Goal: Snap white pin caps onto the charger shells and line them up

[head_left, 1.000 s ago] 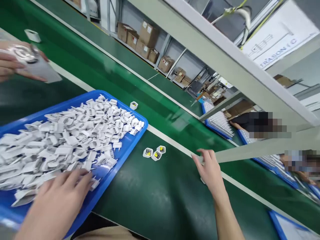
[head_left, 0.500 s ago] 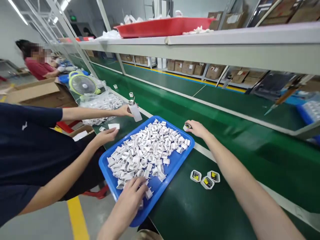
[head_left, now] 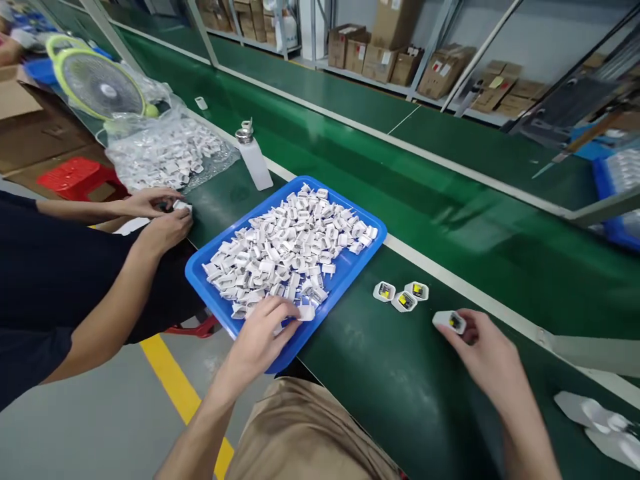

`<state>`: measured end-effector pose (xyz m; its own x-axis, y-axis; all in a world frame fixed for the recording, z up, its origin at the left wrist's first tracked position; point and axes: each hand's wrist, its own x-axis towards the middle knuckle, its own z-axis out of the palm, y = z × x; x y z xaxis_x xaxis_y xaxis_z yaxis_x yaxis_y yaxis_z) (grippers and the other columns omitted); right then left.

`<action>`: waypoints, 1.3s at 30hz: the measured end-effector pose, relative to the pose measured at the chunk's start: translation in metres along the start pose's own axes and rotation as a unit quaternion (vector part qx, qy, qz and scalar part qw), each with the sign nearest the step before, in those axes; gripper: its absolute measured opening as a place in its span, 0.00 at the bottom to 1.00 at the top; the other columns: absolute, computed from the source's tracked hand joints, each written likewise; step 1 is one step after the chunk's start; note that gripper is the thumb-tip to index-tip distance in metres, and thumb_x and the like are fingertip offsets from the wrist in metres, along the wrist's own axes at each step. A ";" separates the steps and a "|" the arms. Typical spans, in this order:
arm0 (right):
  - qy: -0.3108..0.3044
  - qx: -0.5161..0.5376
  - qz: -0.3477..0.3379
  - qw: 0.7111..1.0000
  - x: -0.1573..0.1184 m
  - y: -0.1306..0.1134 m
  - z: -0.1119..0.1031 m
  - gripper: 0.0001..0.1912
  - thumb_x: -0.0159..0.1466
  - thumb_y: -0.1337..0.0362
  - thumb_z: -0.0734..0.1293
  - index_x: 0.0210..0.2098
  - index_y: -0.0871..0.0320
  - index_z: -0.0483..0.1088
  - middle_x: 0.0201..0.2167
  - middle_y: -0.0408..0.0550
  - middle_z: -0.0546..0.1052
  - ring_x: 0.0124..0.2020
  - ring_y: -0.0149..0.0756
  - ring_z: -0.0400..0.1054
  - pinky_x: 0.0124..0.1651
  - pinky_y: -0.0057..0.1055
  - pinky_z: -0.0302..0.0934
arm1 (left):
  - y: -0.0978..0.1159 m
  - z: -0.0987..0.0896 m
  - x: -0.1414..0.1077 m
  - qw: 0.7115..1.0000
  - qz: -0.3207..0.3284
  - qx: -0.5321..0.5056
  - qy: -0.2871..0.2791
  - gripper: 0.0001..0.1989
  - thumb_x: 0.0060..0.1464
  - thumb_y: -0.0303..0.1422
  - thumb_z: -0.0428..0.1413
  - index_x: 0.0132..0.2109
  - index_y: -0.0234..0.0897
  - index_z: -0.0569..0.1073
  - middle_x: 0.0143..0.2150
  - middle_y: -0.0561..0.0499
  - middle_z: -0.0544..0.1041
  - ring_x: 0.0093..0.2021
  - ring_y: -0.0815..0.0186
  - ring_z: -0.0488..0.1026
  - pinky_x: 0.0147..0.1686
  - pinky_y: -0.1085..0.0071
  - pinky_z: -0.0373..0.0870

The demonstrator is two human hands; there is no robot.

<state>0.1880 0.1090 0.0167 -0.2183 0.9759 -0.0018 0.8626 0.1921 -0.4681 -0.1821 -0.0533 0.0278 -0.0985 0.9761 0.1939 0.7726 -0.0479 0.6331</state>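
While the right hand [head_left: 483,353] grips a white charger casing [head_left: 450,322] low over the green tabletop [head_left: 400,380], the left hand [head_left: 260,340], fingers half-curled, touches white plug parts [head_left: 280,253] in the blue tray [head_left: 367,217].

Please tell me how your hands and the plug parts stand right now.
Left hand in blue tray, on white plug parts. Right hand pinching white block over green belt, three more nearby. Co-worker's hands beside tray.
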 end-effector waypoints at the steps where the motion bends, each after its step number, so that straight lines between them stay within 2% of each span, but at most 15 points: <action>1: -0.001 0.010 -0.006 1.000 -0.006 0.001 0.006 0.39 0.59 0.24 0.58 0.41 0.54 0.70 0.28 0.50 0.75 0.25 0.44 0.70 0.28 0.40 0.63 | 0.008 0.007 0.000 0.999 -0.004 -0.032 0.011 0.04 0.68 0.30 0.54 0.42 0.41 0.72 0.40 0.52 0.77 0.41 0.64 0.75 0.41 0.68 0.71; 4: 0.054 0.032 -0.029 0.998 -0.018 -0.005 0.007 0.39 0.62 0.28 0.59 0.47 0.57 0.71 0.34 0.52 0.75 0.30 0.43 0.71 0.33 0.41 0.67 | 0.041 0.043 0.001 0.991 0.013 -0.130 0.035 0.03 0.68 0.30 0.56 0.41 0.41 0.73 0.37 0.54 0.77 0.36 0.67 0.75 0.37 0.71 0.72; 6: 0.099 0.061 -0.037 0.992 -0.030 -0.015 -0.001 0.34 0.66 0.34 0.61 0.51 0.58 0.71 0.37 0.52 0.75 0.33 0.42 0.71 0.37 0.40 0.69 | 0.067 0.073 0.003 0.983 0.066 -0.168 0.045 0.04 0.67 0.28 0.56 0.42 0.41 0.74 0.38 0.53 0.78 0.37 0.67 0.75 0.39 0.71 0.72; 7: 0.093 0.092 -0.045 0.990 -0.037 -0.021 -0.005 0.30 0.69 0.38 0.61 0.52 0.58 0.71 0.37 0.52 0.75 0.34 0.41 0.72 0.38 0.38 0.69 | 0.080 0.087 0.005 0.979 0.100 -0.168 0.051 0.05 0.67 0.27 0.55 0.42 0.40 0.74 0.38 0.52 0.78 0.38 0.67 0.75 0.39 0.70 0.72; 9: 0.008 0.175 -0.069 0.982 -0.049 -0.032 -0.010 0.22 0.72 0.45 0.62 0.51 0.56 0.72 0.38 0.50 0.77 0.35 0.38 0.73 0.38 0.34 0.70 | 0.103 0.107 0.013 0.973 0.177 -0.133 0.060 0.08 0.68 0.25 0.53 0.42 0.40 0.75 0.38 0.51 0.79 0.37 0.66 0.74 0.37 0.68 0.70; 11: -0.090 0.254 -0.079 0.960 -0.056 -0.036 -0.012 0.18 0.72 0.48 0.63 0.46 0.55 0.75 0.38 0.48 0.79 0.35 0.37 0.74 0.37 0.31 0.71 | 0.115 0.117 0.025 0.963 0.254 -0.079 0.039 0.09 0.69 0.25 0.51 0.44 0.39 0.76 0.39 0.49 0.79 0.37 0.64 0.74 0.36 0.67 0.69; 12: -0.116 0.286 -0.072 0.948 -0.056 -0.035 -0.012 0.16 0.71 0.49 0.65 0.44 0.55 0.76 0.37 0.48 0.79 0.35 0.37 0.75 0.37 0.30 0.71 | 0.116 0.119 0.034 0.958 0.279 -0.059 0.015 0.09 0.69 0.26 0.51 0.46 0.39 0.76 0.41 0.49 0.80 0.39 0.63 0.75 0.38 0.66 0.69; 14: -0.108 0.337 -0.039 0.934 -0.051 -0.028 -0.013 0.15 0.70 0.50 0.67 0.40 0.55 0.76 0.36 0.47 0.80 0.34 0.37 0.76 0.36 0.30 0.73 | 0.111 0.120 0.053 0.961 0.274 -0.036 -0.030 0.09 0.70 0.29 0.52 0.53 0.39 0.74 0.49 0.45 0.79 0.48 0.59 0.76 0.45 0.63 0.72; 17: -0.042 0.379 -0.011 0.924 -0.040 -0.015 -0.013 0.13 0.67 0.51 0.71 0.39 0.55 0.77 0.39 0.50 0.81 0.37 0.40 0.78 0.38 0.32 0.75 | 0.092 0.124 0.083 0.985 0.168 0.025 -0.027 0.19 0.68 0.31 0.54 0.63 0.37 0.66 0.60 0.39 0.74 0.59 0.52 0.72 0.55 0.55 0.71; 20: -0.018 0.362 -0.043 0.931 -0.041 -0.010 -0.009 0.10 0.67 0.54 0.71 0.37 0.54 0.78 0.45 0.52 0.81 0.39 0.43 0.79 0.38 0.34 0.76 | 0.075 0.136 0.097 0.989 0.110 0.099 -0.024 0.18 0.66 0.27 0.54 0.62 0.36 0.67 0.60 0.38 0.74 0.57 0.51 0.73 0.52 0.55 0.71; 23: -0.008 0.298 -0.098 0.949 -0.059 -0.018 0.002 0.06 0.69 0.60 0.70 0.37 0.53 0.78 0.45 0.52 0.80 0.37 0.41 0.78 0.34 0.33 0.75 | 0.072 0.145 0.087 0.989 0.080 0.117 -0.041 0.12 0.65 0.27 0.54 0.54 0.35 0.70 0.49 0.43 0.77 0.45 0.54 0.75 0.44 0.59 0.72; 26: 0.051 0.220 -0.144 0.963 -0.079 -0.032 0.015 0.03 0.69 0.62 0.71 0.37 0.52 0.77 0.41 0.50 0.76 0.36 0.40 0.76 0.36 0.34 0.73 | 0.078 0.145 0.062 0.989 0.043 0.137 -0.042 0.13 0.64 0.33 0.57 0.54 0.34 0.70 0.41 0.45 0.75 0.39 0.53 0.74 0.38 0.59 0.70; 28: 0.062 0.200 -0.164 0.964 -0.086 -0.041 0.024 0.01 0.70 0.65 0.69 0.40 0.52 0.75 0.36 0.47 0.75 0.33 0.37 0.73 0.35 0.34 0.71 | 0.083 0.144 0.045 0.988 0.029 0.138 -0.056 0.15 0.62 0.37 0.60 0.52 0.34 0.71 0.39 0.46 0.74 0.37 0.54 0.73 0.34 0.60 0.69; 33: 0.029 0.153 -0.198 0.968 -0.081 -0.052 0.045 0.04 0.72 0.68 0.67 0.45 0.53 0.70 0.36 0.46 0.77 0.35 0.37 0.72 0.38 0.34 0.68 | 0.081 0.141 0.022 0.987 0.061 0.068 -0.129 0.15 0.56 0.30 0.65 0.47 0.37 0.70 0.40 0.49 0.76 0.38 0.56 0.73 0.36 0.61 0.68; 39: 0.000 0.076 -0.236 0.969 -0.074 -0.054 0.053 0.04 0.73 0.69 0.65 0.46 0.55 0.68 0.38 0.48 0.78 0.36 0.38 0.71 0.40 0.36 0.67 | 0.069 0.144 0.018 0.992 0.072 -0.005 -0.103 0.07 0.61 0.31 0.63 0.42 0.39 0.71 0.37 0.51 0.76 0.36 0.58 0.72 0.35 0.62 0.64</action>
<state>0.1335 0.0207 -0.0044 -0.5715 0.7835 0.2439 0.5894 0.5987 -0.5424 -0.0401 -0.0084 -0.0333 0.1431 0.9816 0.1264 0.7633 -0.1908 0.6173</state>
